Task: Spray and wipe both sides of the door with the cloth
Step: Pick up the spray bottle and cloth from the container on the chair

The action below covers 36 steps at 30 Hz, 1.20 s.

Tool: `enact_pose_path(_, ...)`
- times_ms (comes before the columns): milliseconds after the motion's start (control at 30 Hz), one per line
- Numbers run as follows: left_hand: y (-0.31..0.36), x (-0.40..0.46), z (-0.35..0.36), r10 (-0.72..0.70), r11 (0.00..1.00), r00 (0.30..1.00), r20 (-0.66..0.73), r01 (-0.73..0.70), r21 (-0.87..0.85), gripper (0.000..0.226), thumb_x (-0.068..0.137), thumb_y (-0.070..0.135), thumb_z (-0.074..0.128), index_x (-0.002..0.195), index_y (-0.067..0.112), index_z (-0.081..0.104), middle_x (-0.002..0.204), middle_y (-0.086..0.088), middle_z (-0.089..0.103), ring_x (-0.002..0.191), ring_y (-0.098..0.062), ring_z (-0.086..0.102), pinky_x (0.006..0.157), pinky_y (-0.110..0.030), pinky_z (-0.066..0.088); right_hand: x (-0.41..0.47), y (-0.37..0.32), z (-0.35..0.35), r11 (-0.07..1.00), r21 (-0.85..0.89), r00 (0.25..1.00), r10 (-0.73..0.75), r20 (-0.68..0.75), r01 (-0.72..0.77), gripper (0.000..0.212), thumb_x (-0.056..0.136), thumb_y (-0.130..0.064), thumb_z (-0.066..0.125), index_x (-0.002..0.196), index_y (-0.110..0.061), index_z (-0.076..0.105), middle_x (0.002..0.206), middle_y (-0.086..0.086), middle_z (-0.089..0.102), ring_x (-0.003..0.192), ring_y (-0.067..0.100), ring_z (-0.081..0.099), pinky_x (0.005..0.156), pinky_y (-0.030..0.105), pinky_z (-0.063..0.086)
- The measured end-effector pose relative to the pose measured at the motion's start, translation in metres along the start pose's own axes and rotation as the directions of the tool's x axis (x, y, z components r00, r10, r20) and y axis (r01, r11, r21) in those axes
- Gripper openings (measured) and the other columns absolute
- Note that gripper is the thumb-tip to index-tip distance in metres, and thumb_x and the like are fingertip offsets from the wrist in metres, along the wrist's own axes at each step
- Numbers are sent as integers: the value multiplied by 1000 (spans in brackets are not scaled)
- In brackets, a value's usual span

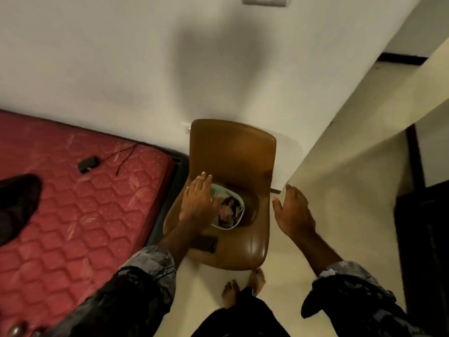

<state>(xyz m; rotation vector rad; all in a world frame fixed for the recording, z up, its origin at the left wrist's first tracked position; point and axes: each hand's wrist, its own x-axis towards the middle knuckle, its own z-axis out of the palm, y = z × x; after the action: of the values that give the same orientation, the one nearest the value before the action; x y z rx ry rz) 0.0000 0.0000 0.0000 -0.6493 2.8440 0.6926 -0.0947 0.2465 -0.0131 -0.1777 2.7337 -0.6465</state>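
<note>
A crumpled dark cloth point(228, 210) lies in a pale green round bowl point(237, 223) on a brown shiny chair point(233, 152). The left hand point(198, 203) is flat over the bowl, fingers straight, holding nothing. The right hand point(292, 212) is off to the side, also spread. A red quilted mattress point(82, 198) sits left of the hands.

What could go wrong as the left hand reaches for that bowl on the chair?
The bowl sits on the curved brown chair seat, so a nudge from the left hand might slide or tip it. The dark phone-like object near the seat's front edge, under the forearm, could be knocked to the floor. The right hand hovers open, steadying nothing.
</note>
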Motion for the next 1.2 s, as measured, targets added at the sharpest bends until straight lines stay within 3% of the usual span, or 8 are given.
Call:
enact_pose_path(267,-73,-9,51,-186,983,978,90,185,18,68,102,52,35,163,23,32,174,-8,29,163,-27,24,131,-54,25,29,-5,81,1000,15,959,20,282,-25,57,106,-43,56,153,-15,44,144,16,58,132,38,57,103,53,53)
enact_pose_path(467,-112,7,90,-258,964,955,147,264,-20,65,103,35,56,162,16,37,168,-11,42,158,-29,34,131,-48,20,50,-15,145,999,-30,877,39,479,-27,44,108,-36,56,144,-12,54,136,18,66,128,40,61,101,50,54)
enact_pose_path(567,-128,30,110,-296,939,937,185,321,-122,61,104,30,59,160,16,40,162,-11,50,152,-31,43,126,-48,32,66,-20,177,999,-15,862,33,506,-29,45,108,-29,58,148,-9,56,139,18,67,131,39,61,106,43,51)
enact_pose_path(667,-142,54,129,-339,891,921,189,379,-249,51,105,29,62,153,19,50,147,-7,65,127,-22,66,103,-35,54,88,-24,210,999,-31,843,30,538,-15,51,107,-30,60,154,-11,51,145,17,64,133,37,60,111,44,52)
enact_pose_path(800,-169,76,162,-368,837,898,243,434,-333,59,100,33,70,154,27,47,133,2,72,84,4,64,67,-11,46,115,-21,253,989,-126,821,10,571,75,64,106,-29,58,164,-17,32,155,17,51,138,38,55,112,50,49)
enact_pose_path(900,-186,87,182,-289,878,919,269,366,-309,73,96,28,75,159,33,39,141,1,67,95,-2,67,69,-13,51,131,-22,280,961,-237,794,31,607,143,85,104,-30,60,169,-24,6,163,17,37,140,42,52,108,56,52)
enact_pose_path(1033,-195,95,202,-221,896,948,228,290,-335,69,95,23,76,155,34,44,148,3,63,133,-13,61,104,-33,56,134,-30,303,874,-414,803,47,594,255,111,94,-37,76,168,-25,-5,169,17,19,143,45,45,101,59,54)
enact_pose_path(1200,-206,111,228,-225,851,947,228,305,-428,60,94,40,75,148,33,51,143,5,65,131,-13,63,106,-47,59,143,-32,331,845,-479,810,101,578,237,115,90,-43,79,168,-19,-3,162,26,26,145,47,38,97,59,56)
